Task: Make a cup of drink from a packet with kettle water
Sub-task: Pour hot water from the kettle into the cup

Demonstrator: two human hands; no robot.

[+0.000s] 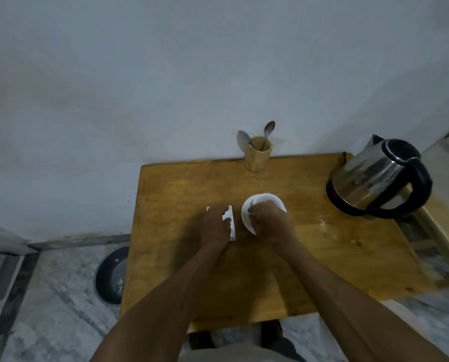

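Observation:
A white cup (266, 201) stands near the middle of the wooden table (309, 257). My right hand (269, 220) lies over the cup's near side, fingers curled around it. A white packet (231, 220) lies flat just left of the cup, and my left hand (215, 226) rests on it, covering most of it. The steel kettle (377, 176) with a black handle and lid sits on its base at the table's right edge.
A wooden holder (257, 156) with two spoons (268, 129) stands at the table's back edge against the wall. A dark metal bowl (111, 274) lies on the marble floor left of the table. A wet patch (322, 218) shines near the kettle.

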